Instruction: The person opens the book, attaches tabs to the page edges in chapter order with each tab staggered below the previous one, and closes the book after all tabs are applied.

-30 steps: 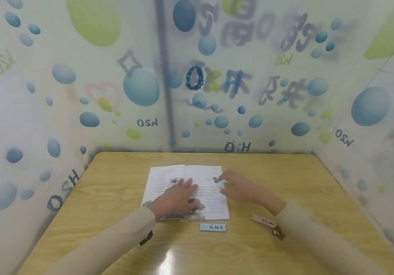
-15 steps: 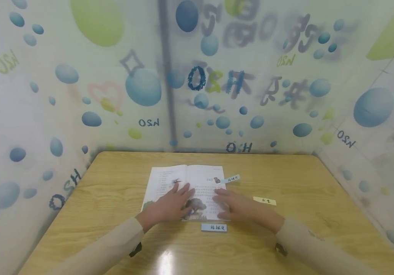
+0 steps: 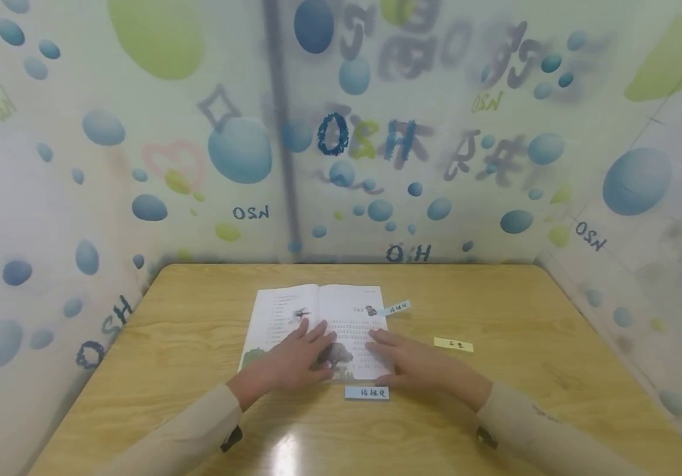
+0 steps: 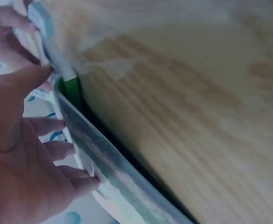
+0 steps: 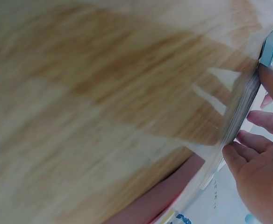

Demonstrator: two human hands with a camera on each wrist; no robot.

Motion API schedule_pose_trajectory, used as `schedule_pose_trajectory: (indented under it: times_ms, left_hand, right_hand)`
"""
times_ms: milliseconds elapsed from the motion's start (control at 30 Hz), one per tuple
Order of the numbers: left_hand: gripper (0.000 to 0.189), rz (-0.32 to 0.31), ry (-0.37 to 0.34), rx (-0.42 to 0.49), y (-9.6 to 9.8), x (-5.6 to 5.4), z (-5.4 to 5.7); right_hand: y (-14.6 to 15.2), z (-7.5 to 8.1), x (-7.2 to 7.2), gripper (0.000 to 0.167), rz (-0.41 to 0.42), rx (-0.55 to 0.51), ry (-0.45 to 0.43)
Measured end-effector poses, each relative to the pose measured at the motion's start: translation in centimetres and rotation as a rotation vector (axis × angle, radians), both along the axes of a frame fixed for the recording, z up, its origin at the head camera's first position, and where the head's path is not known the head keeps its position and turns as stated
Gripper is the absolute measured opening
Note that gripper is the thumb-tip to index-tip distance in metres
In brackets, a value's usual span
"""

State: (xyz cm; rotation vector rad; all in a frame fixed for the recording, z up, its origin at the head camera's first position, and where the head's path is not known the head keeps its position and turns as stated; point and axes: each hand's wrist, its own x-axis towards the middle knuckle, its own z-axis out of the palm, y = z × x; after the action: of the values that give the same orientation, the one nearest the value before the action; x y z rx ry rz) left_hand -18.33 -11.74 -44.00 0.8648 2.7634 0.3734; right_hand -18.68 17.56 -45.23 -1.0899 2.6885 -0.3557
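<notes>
Here's the book (image 3: 349,304), lying wide open just below the middle of the head frame, and both hands are on it. The left hand (image 3: 294,363) spreads across the lower part of the pages, fingers long and loose, fingertips reaching the picture of a grey animal. Over on the other side, the right hand (image 3: 421,362) has its fingers stretched onto the right page's outer edge, thumb down by the lower corner; neither hand grips anything, both lie relaxed and uncurled. The left wrist view shows fingertips against the book, the right wrist view shows them at its stacked page edges. Now the paper: one blue strip (image 3: 367,393) sits just below the book, lower middle of the frame, with handwriting on it. A second one, the tilted strip (image 3: 397,308), pokes out at the right page's upper edge, its near end meeting the page. Then there's the yellow strip (image 3: 453,344), right of centre, just above the right forearm. All of it rests on the wooden table (image 3: 198,304), pale sleeves (image 3: 182,430) coming in from the bottom corners, and bubble-patterned walls (image 3: 466,99) filling the upper frame.
</notes>
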Motion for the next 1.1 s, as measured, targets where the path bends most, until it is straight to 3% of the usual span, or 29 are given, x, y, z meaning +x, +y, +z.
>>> schedule_pose_trajectory:
  times_ms: [233, 567, 867, 1100]
  left_hand:
    - [0.079, -0.074, -0.018, 0.047, 1.3, -0.5, 0.2]
    - [0.086, -0.054, -0.022, -0.018, 2.6, -1.2, -0.1]
    - [0.088, -0.084, -0.039, 0.067, 1.4, -0.9, 0.5]
    - [0.093, -0.066, -0.034, 0.058, -0.6, -1.1, -0.4]
  right_hand:
    - [0.1, 0.1, -0.1, 0.073, 0.003, -0.006, 0.004]
    - [-0.4, 0.7, -0.6, 0.071, 0.014, -0.007, 0.004]
    - [-0.7, 1.2, -0.8, 0.072, -0.001, -0.002, -0.021]
    - [-0.7, 1.2, -1.1, 0.071, 0.001, 0.000, -0.039]
